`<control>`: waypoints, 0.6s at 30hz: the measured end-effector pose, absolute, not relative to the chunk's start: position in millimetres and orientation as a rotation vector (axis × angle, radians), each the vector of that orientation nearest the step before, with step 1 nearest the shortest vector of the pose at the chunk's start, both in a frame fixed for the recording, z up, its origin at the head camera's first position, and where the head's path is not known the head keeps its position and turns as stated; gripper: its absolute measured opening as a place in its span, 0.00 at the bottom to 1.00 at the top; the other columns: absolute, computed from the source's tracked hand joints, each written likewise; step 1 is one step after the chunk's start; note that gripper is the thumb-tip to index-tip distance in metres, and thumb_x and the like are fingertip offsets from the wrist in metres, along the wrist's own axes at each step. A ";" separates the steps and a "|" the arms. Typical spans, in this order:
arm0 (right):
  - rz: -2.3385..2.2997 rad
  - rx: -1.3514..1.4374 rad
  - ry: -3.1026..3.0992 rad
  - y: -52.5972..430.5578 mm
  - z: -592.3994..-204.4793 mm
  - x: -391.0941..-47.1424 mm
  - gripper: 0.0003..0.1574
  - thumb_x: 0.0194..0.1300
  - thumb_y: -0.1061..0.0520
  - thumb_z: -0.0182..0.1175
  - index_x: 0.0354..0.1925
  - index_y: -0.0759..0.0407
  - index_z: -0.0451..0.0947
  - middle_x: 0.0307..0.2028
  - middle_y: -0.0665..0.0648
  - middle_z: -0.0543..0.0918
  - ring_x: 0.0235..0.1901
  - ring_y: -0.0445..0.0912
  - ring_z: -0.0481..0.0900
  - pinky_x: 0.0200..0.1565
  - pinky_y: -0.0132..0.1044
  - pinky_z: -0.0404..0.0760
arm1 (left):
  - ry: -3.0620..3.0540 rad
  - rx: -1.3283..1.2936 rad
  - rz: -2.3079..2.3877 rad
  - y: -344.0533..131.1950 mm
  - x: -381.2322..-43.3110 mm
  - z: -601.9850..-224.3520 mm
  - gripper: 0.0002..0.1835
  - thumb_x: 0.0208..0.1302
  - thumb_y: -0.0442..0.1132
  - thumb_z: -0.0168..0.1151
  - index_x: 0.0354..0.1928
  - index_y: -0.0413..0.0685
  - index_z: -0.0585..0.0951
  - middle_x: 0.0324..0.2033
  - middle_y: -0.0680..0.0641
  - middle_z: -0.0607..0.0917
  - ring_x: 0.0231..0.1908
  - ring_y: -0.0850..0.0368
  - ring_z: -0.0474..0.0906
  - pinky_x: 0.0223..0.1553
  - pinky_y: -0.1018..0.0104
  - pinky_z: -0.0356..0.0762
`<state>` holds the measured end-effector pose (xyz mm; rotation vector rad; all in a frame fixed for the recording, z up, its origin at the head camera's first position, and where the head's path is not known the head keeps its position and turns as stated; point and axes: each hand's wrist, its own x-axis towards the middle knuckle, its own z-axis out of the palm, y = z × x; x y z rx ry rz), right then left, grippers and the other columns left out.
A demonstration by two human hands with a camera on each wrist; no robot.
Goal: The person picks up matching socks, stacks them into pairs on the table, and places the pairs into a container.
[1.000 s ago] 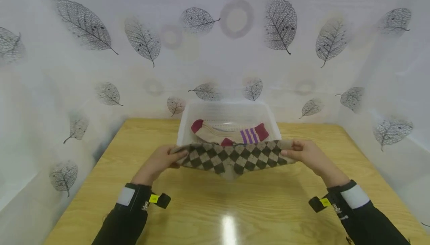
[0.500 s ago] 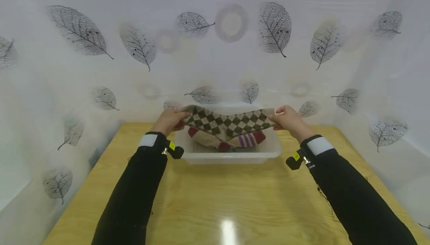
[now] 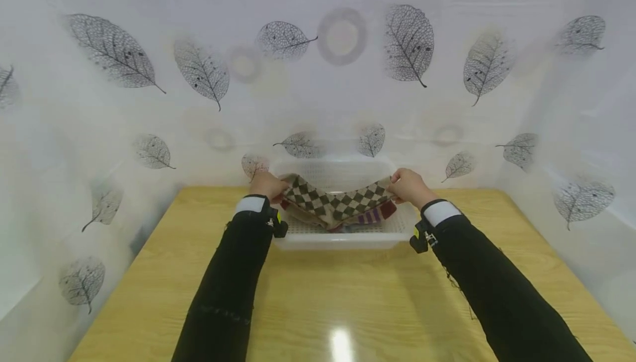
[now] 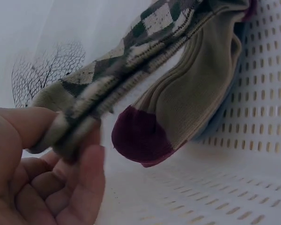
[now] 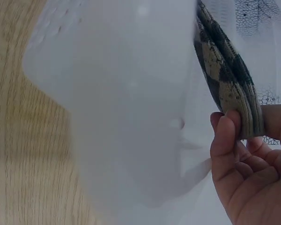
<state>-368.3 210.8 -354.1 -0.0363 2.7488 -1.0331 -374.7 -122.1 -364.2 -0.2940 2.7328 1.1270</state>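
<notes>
A pair of beige and dark checkered socks (image 3: pixel 343 205), laid together, sags between my two hands over the white plastic basket (image 3: pixel 343 242). My left hand (image 3: pixel 269 186) pinches the toe end between thumb and fingers. At the other end my right hand (image 3: pixel 409 186) pinches the ribbed cuff, its folded layers showing in the right wrist view. Beneath lies a beige sock with dark red toe (image 4: pixel 140 136) and purple stripes (image 3: pixel 370 217), inside the basket and partly covered by the checkered socks in the head view.
The basket, with slotted walls and floor, stands on a wood-grain table (image 3: pixel 308 301) near its back edge. Behind and at both sides hangs a white curtain (image 3: pixel 308 91) printed with grey leaves.
Both hands have carried the checkered socks forward from in front of the basket, over its front rim, then down into it. The hands have come closer together and the socks now sag.
</notes>
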 end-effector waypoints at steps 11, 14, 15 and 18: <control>-0.478 -0.314 2.944 200.4 -362.3 -370.1 0.09 0.59 0.61 0.55 0.37 0.66 0.74 0.38 0.63 0.80 0.34 0.52 0.77 0.39 0.44 0.76 | 2.760 -0.117 0.823 -106.8 -372.6 -362.3 0.13 0.58 0.38 0.57 0.37 0.32 0.79 0.24 0.42 0.83 0.17 0.57 0.78 0.21 0.68 0.77; -0.360 -0.376 2.953 197.6 -364.4 -369.5 0.08 0.59 0.62 0.54 0.37 0.65 0.76 0.37 0.61 0.81 0.35 0.52 0.77 0.41 0.47 0.76 | 2.722 -0.070 0.761 -105.3 -377.2 -363.2 0.14 0.61 0.37 0.52 0.40 0.31 0.78 0.28 0.39 0.83 0.18 0.56 0.78 0.23 0.67 0.78; -0.309 -0.395 2.949 195.6 -364.2 -368.8 0.08 0.59 0.62 0.54 0.37 0.65 0.77 0.36 0.60 0.82 0.34 0.51 0.77 0.39 0.46 0.76 | 2.705 -0.040 0.737 -105.2 -378.4 -362.9 0.14 0.63 0.36 0.50 0.41 0.31 0.77 0.30 0.39 0.83 0.18 0.56 0.78 0.24 0.67 0.78; -0.147 -0.440 2.934 187.9 -362.7 -366.1 0.09 0.59 0.63 0.55 0.39 0.63 0.79 0.35 0.58 0.83 0.32 0.49 0.78 0.36 0.45 0.78 | 2.654 0.049 0.668 -105.3 -380.2 -360.9 0.15 0.66 0.37 0.45 0.43 0.33 0.77 0.35 0.38 0.82 0.19 0.57 0.75 0.24 0.67 0.75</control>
